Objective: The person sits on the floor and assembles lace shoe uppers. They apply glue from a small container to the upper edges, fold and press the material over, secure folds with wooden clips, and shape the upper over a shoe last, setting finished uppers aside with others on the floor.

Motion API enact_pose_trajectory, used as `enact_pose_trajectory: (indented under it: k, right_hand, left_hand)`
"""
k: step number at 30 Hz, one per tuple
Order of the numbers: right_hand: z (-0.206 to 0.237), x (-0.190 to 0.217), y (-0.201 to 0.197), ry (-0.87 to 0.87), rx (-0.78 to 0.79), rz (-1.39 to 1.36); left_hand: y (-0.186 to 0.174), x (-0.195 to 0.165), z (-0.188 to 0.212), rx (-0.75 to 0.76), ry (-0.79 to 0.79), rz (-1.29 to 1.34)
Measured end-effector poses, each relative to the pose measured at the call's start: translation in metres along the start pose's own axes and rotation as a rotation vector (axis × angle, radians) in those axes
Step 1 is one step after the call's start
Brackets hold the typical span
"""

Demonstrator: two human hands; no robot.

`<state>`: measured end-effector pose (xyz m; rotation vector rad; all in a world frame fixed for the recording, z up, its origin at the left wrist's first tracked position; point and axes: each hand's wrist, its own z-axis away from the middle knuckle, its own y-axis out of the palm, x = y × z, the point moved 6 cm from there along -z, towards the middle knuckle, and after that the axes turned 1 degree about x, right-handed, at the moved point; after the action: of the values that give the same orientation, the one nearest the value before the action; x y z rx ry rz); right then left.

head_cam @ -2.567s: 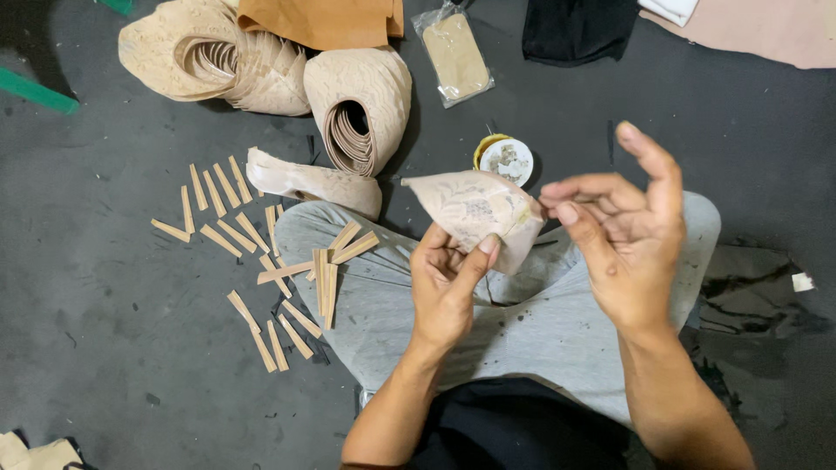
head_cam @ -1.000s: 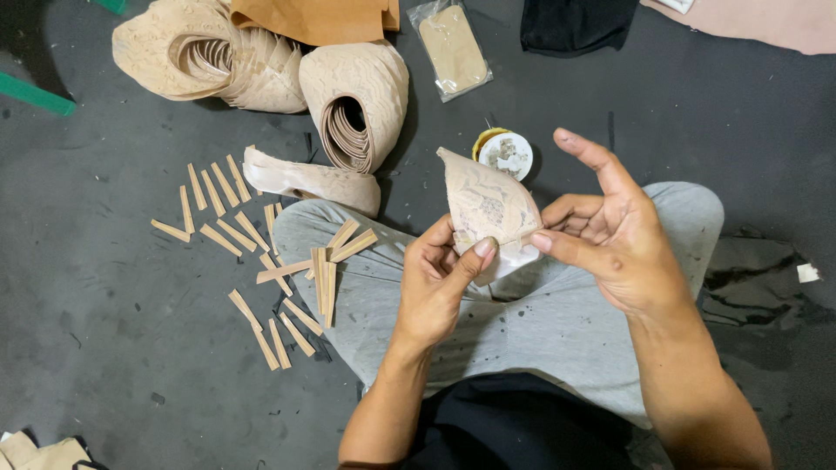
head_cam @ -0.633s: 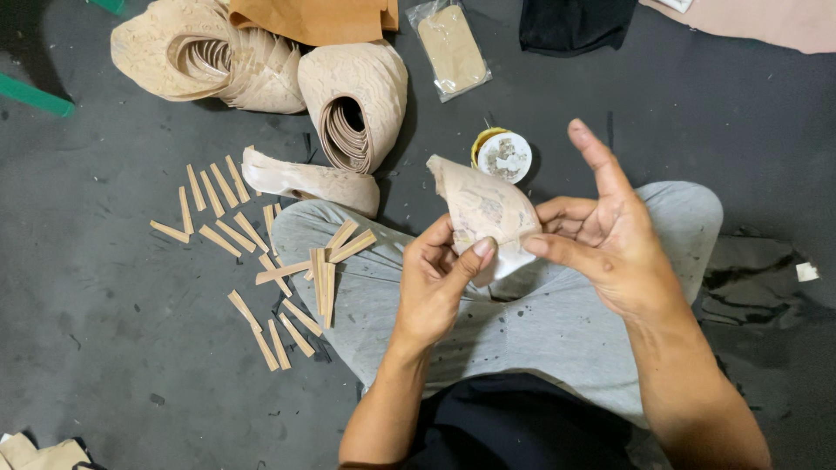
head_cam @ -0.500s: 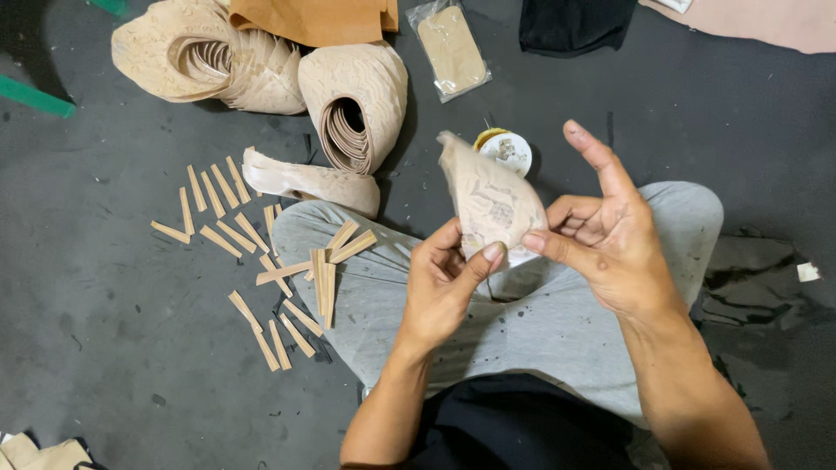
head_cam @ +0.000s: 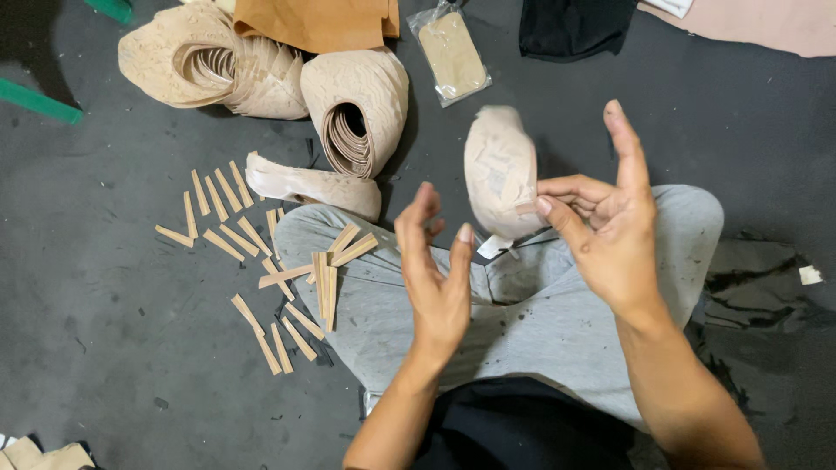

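Right fingers: my right hand [head_cam: 610, 231] pinches the pale tan shoe piece [head_cam: 501, 174] between thumb and curled fingers, index straight up.
Left fingers: my left hand [head_cam: 435, 278] is spread wide, holding nothing, just beside the piece.
Piece: above my grey-trousered lap [head_cam: 540, 305].
Around: tan strips [head_cam: 287, 278] scattered left on knee and floor; stacked shoe pieces [head_cam: 357, 113] far left; bagged insole [head_cam: 451, 54] far.
Change: my left hand gripped the piece half a second ago; now it has let go.
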<state>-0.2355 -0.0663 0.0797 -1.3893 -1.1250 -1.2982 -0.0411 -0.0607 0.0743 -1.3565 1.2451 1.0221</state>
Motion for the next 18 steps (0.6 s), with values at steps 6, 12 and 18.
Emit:
enact_pose_trajectory:
  k: [6,12,18]
  right_hand:
    - [0.02,0.02,0.045,-0.119,0.258,0.419]
    - [0.056,0.066,-0.016,-0.488,-0.218,0.468]
    - [0.041,0.054,-0.08,-0.243,-0.42,0.223]
  left_hand:
    - [0.02,0.05,-0.008,0.123,-0.275,0.395]
    - [0.011,0.1,-0.012,-0.008,-0.322,0.412]
    - [0.012,0.097,-0.008,0.0,-0.339,0.497]
